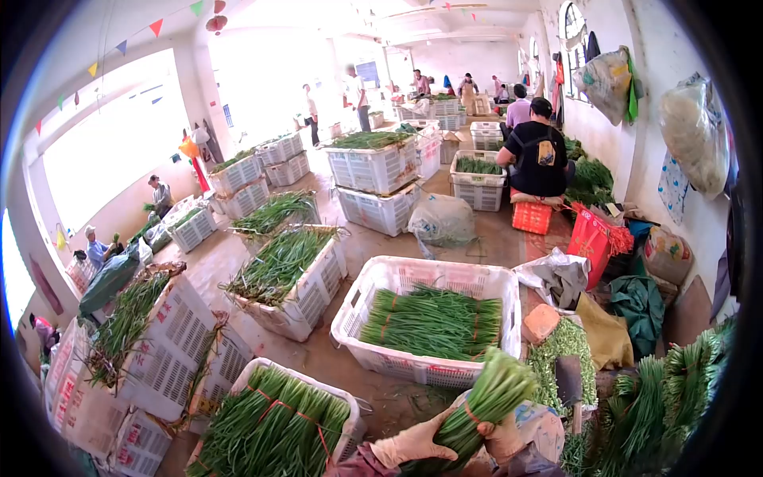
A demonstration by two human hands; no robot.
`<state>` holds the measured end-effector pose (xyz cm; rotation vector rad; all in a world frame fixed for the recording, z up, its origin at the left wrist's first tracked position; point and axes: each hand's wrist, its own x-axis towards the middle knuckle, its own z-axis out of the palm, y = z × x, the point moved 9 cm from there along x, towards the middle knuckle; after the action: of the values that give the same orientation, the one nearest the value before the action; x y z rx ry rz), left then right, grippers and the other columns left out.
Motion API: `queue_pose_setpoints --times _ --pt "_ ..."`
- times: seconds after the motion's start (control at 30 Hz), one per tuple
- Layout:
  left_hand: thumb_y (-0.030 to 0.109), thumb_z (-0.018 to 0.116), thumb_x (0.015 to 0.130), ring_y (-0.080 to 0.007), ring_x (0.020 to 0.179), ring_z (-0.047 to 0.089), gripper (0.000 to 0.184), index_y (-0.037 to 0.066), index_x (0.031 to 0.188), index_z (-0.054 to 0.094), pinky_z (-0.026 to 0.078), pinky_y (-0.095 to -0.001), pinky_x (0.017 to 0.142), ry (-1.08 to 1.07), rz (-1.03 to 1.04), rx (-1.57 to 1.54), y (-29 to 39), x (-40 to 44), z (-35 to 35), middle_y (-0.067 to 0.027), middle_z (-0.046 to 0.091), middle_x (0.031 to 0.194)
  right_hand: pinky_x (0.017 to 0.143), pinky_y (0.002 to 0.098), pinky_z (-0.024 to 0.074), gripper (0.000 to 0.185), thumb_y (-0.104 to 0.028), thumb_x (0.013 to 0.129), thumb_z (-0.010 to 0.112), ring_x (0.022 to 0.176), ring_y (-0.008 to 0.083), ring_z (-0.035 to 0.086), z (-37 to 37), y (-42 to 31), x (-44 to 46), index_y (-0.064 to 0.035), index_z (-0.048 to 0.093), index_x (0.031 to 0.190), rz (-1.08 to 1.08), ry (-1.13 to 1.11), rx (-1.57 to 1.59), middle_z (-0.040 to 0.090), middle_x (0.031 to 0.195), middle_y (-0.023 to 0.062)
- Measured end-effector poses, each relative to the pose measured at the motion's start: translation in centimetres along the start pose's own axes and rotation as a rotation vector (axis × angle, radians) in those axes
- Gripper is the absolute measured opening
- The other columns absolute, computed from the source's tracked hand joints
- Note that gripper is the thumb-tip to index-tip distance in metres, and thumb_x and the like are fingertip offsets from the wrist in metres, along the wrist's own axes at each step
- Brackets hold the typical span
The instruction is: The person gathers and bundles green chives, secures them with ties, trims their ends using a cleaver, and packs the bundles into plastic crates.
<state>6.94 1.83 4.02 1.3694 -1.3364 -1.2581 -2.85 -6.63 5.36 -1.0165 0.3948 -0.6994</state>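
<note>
My left hand (417,444), in a pale glove, is closed around the lower side of a bundle of long green chive-like stems (486,397). My right hand (502,439) grips the same bundle from the other side, near its reddish band. The bundle is tilted, with its pale ends up to the right. Just beyond it stands a white plastic crate (520,318) with banded bundles (433,322) lying in rows. Left of my hands, another white crate (356,409) is filled with banded bundles (274,421).
A dark cleaver-like blade (568,381) rests by pale green cuttings (556,350), beside a reddish block (540,323). More green bundles (648,405) lie at right. Stacked crates (373,171) and a crate of loose stems (306,298) stand ahead. A person in black (536,155) sits further back.
</note>
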Motion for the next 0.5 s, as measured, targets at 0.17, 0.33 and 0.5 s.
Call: queue_pose_setpoints --times 0.17,0.33,0.5 --pt "0.032 0.078 0.077 -0.0349 0.121 0.054 0.096 -0.004 0.146 0.021 0.046 -0.0383 0.097 0.236 0.066 0.789 11.0 -0.1 -11.4 -0.0292 0.05 0.133 0.093 0.037 0.0505 0.071 -0.032 0.073 0.084 0.103 0.0191 0.062 -6.3 1.5 -1.5 0.0001 0.052 0.128 -0.04 0.225 0.246 0.064 0.111 0.0037" --pt "0.031 0.068 0.082 -0.0464 0.1 0.061 0.082 -0.001 0.145 0.025 0.051 -0.0478 0.087 1.014 -0.136 1.32 27.8 -3.8 -27.3 -0.0292 0.063 0.108 0.096 0.0428 0.0459 0.05 -0.045 0.085 0.07 0.106 0.0232 0.058 -9.4 5.5 -3.5 -0.0116 0.058 0.12 0.095 0.377 0.527 0.062 0.112 0.0029" --pt "0.029 0.066 0.085 -0.0362 0.079 0.064 0.069 0.009 0.144 0.038 0.05 -0.0448 0.077 1.163 0.625 1.794 39.4 -5.8 -15.7 -0.0137 0.067 0.087 0.103 0.0442 0.0384 0.054 -0.049 0.084 0.068 0.114 0.0268 0.052 -9.8 7.0 -5.4 -0.0135 0.054 0.122 0.158 0.403 0.778 0.058 0.118 0.008"
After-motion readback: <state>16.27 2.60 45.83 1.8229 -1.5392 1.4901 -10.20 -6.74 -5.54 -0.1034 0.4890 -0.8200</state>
